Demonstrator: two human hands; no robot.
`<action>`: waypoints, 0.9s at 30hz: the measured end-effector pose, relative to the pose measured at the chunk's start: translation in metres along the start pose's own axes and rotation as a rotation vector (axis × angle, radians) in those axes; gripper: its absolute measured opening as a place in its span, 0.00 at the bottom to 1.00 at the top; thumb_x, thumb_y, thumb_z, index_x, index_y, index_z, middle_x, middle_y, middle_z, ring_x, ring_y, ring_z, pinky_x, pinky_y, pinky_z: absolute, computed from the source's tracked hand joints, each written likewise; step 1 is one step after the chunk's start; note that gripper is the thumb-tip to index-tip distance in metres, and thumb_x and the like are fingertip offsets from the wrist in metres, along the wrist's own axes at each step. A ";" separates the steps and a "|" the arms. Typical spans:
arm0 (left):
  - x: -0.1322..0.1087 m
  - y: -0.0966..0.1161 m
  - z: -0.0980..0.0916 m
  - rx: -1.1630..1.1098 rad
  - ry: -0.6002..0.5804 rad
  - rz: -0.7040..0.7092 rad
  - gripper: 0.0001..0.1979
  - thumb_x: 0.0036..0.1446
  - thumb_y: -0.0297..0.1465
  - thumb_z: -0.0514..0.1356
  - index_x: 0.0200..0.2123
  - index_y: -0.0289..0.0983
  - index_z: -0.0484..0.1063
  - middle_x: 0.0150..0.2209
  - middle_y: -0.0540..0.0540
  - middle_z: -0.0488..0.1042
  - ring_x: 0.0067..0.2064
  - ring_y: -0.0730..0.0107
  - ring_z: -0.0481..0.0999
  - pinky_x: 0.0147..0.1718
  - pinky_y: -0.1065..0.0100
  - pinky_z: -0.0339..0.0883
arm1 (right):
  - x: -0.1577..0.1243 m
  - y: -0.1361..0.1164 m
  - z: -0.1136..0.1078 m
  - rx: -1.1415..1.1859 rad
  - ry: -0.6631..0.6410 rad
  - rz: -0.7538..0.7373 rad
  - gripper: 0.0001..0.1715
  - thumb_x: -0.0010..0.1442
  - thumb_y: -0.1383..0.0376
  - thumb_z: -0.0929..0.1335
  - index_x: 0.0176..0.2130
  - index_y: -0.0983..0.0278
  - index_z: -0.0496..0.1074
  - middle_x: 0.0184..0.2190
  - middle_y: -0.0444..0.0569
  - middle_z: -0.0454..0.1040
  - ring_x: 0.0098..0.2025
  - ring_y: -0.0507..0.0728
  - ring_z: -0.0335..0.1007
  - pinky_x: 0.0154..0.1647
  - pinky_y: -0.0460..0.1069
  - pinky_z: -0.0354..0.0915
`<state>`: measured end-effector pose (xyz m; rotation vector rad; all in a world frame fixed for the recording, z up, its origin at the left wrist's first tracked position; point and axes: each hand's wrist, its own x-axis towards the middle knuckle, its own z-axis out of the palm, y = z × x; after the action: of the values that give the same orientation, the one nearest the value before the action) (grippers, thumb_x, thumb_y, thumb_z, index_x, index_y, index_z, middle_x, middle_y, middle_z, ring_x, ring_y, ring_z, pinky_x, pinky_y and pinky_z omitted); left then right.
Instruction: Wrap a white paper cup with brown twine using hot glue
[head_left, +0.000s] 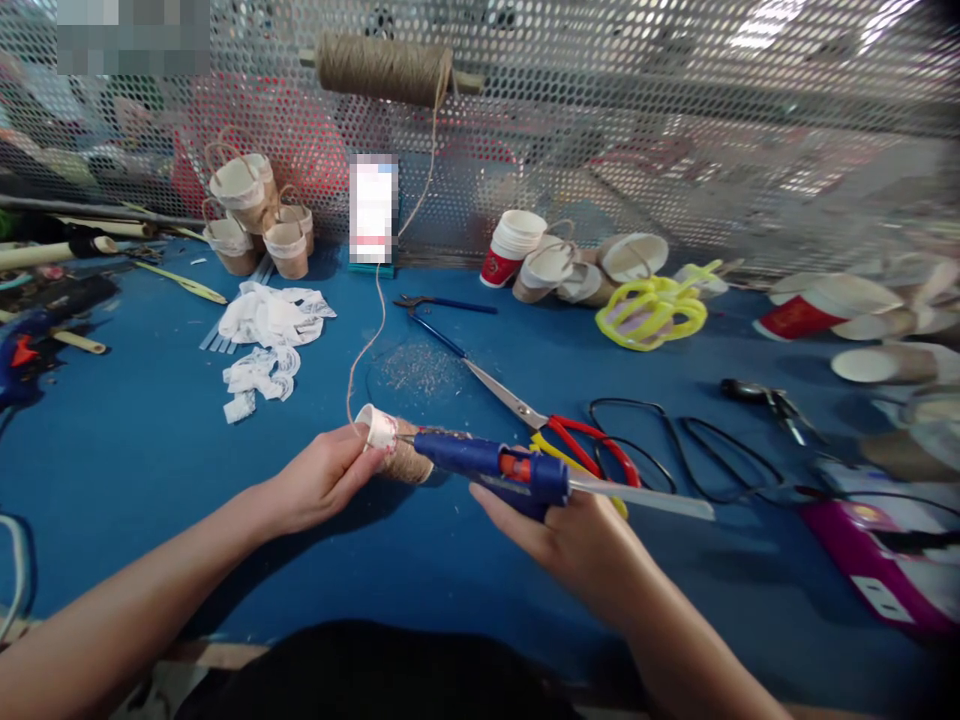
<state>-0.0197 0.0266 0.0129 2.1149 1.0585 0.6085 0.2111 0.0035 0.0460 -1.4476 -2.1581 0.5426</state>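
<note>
My left hand (330, 475) grips a paper cup (382, 430) by its white rim end, tilted on its side. Brown twine is wound round the cup's lower part. From the cup a loose strand of twine (381, 320) runs up to a twine spool (382, 68) on the mesh. My right hand (577, 530) is wrapped round a blue hot glue gun (487, 460), with a clear glue stick (645, 498) sticking out of its back. The gun's nozzle meets or nearly meets the cup where the twine borders the bare paper.
Red-handled scissors (525, 405) and blue pliers (442, 310) lie beyond the hands. White lace trim (270, 315) is heaped at left, near twine-covered cups (285, 248). A phone (373, 215) leans on the perforated mesh. Red paper cups (504, 265), yellow pipe-cleaner loops (652, 315) and a purple box (862, 570) sit rightward.
</note>
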 end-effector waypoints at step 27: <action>-0.002 -0.004 -0.001 0.009 -0.015 0.022 0.18 0.61 0.33 0.41 0.34 0.33 0.68 0.31 0.43 0.72 0.37 0.66 0.71 0.40 0.65 0.66 | 0.005 -0.003 -0.002 0.107 -0.022 0.246 0.06 0.47 0.62 0.66 0.24 0.62 0.69 0.15 0.43 0.67 0.17 0.51 0.62 0.19 0.46 0.64</action>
<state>-0.0228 0.0272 0.0105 2.1386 1.0330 0.5988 0.2081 0.0074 0.0499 -1.6641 -1.9464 0.7520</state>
